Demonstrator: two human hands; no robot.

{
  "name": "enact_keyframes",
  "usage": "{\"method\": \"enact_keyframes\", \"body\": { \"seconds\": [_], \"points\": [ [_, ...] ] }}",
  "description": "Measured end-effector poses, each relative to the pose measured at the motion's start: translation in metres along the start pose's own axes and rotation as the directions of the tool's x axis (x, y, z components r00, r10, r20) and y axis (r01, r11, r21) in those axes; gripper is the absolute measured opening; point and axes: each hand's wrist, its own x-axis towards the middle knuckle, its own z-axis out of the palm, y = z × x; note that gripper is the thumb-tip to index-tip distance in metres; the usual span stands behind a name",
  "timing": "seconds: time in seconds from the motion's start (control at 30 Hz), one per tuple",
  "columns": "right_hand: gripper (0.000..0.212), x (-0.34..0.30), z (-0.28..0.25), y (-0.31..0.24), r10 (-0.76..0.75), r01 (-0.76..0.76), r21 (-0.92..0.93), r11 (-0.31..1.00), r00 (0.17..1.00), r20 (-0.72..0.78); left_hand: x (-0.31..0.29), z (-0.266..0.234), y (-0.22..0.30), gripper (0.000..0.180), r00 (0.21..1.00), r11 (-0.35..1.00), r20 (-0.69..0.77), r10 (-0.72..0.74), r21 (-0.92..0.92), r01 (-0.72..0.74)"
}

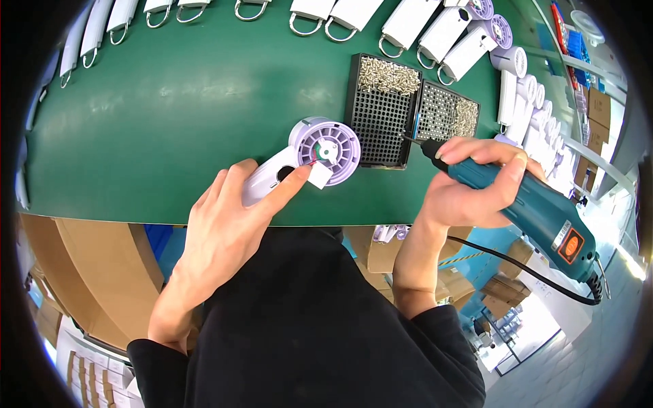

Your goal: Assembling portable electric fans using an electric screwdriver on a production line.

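My left hand [235, 204] is closed on the white handle of a small handheld fan [328, 151], which lies on the green table. Its round lilac head is uncovered, showing a white hub and slots around it. A fingertip touches a small white square piece [320, 175] at the head's lower edge, beside thin red wire. My right hand [479, 177] grips a teal electric screwdriver [544, 214], its thin bit pointing left over a black screw tray [382, 112]. Silver screws fill the tray's upper end. Whether a screw sits on the bit is too small to tell.
A second screw tray [445, 112] adjoins the first. White fan handles with metal loops [408, 27] line the far edge, and more fan parts [527, 102] crowd the right side. The screwdriver's black cord [524, 272] hangs at the right. A cardboard box [102, 265] stands below the table's front-left edge.
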Motion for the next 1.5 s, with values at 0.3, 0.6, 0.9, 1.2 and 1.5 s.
{"method": "enact_keyframes", "body": {
  "seconds": [0.3, 0.6, 0.9, 1.2, 1.5],
  "points": [
    [0.023, -0.004, 0.012, 0.002, -0.016, 0.015, -0.130, 0.991, 1.000, -0.005, -0.001, 0.000, 0.000, 0.066, 1.000, 1.000, -0.012, -0.011, 0.000, 0.011],
    [0.017, -0.004, 0.010, -0.034, 0.010, -0.018, 0.115, 0.993, 0.998, 0.066, 0.000, -0.004, 0.000, 0.067, 1.000, 1.000, 0.016, -0.018, -0.017, 0.018],
    [0.037, -0.023, 0.048, -0.057, -0.015, -0.147, 0.335, 0.931, 0.900, 0.435, -0.003, -0.002, -0.006, 0.072, 0.999, 1.000, -0.026, 0.024, -0.020, -0.024],
    [0.033, -0.031, 0.061, -0.045, -0.012, -0.132, 0.283, 0.950, 0.890, 0.455, -0.004, 0.001, -0.010, 0.073, 0.997, 0.998, -0.056, 0.046, -0.046, -0.048],
    [0.020, -0.040, 0.078, -0.049, 0.104, -0.061, -0.090, 0.994, 0.787, 0.609, -0.006, 0.000, -0.014, 0.075, 0.998, 0.998, -0.017, 0.060, -0.013, -0.060]
  ]
}}
